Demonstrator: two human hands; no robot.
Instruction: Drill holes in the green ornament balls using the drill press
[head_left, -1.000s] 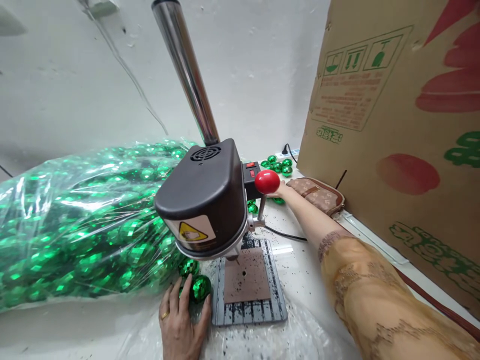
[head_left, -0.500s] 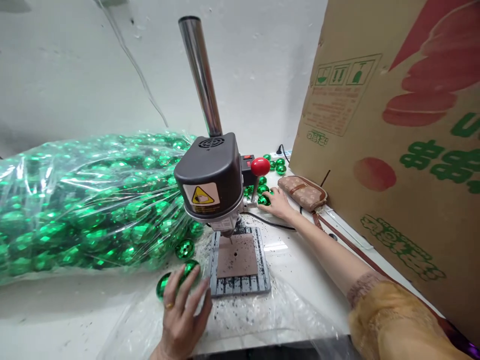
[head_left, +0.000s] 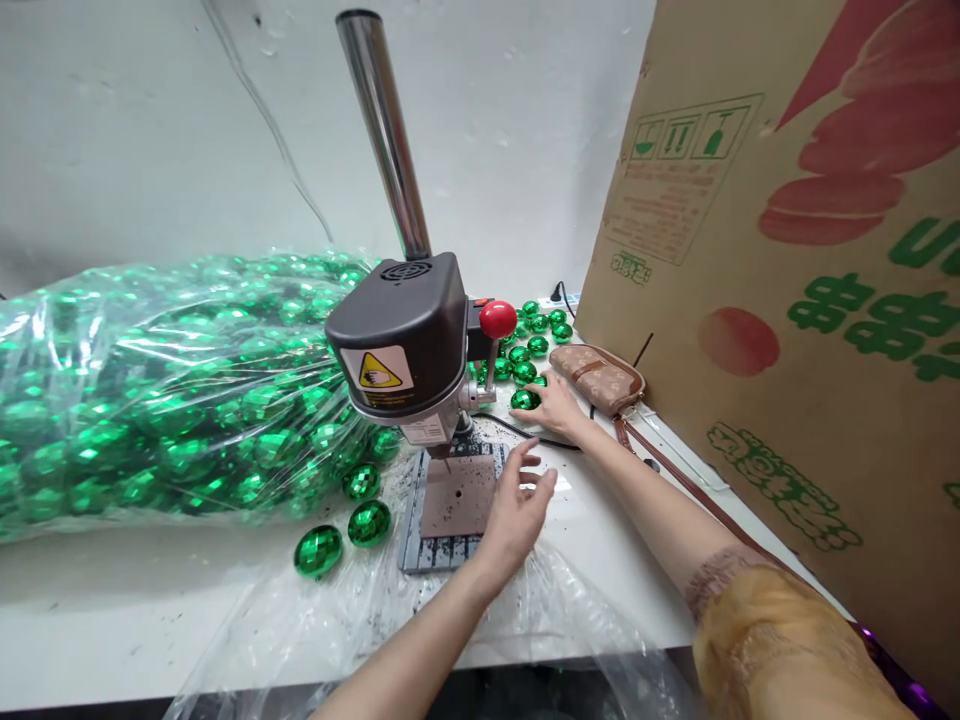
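My right hand [head_left: 559,408] reaches past the drill press on its right, its fingers curled round a shiny green faceted ball [head_left: 524,400] on the table. Several like it sit behind. My left hand [head_left: 517,508] is held over the right side of the drill press base [head_left: 441,556], fingers apart and nothing in them. Under the bit of the black drill press [head_left: 401,335] lies a brown square pad [head_left: 457,498] with a small hole, sprinkled with dark shavings. Left of the base rest loose green balls [head_left: 318,551].
A large clear plastic bag [head_left: 165,400] full of green balls fills the left. On the right stand a tall cardboard box [head_left: 697,290] and a brown patterned purse [head_left: 596,378]. Clear plastic film [head_left: 570,610] covers the table's front edge. A black cable [head_left: 517,428] runs behind the base.
My left hand has left the green balls at the left and crossed to the right over the base. My right hand stays at its ball. The view has shifted slightly.
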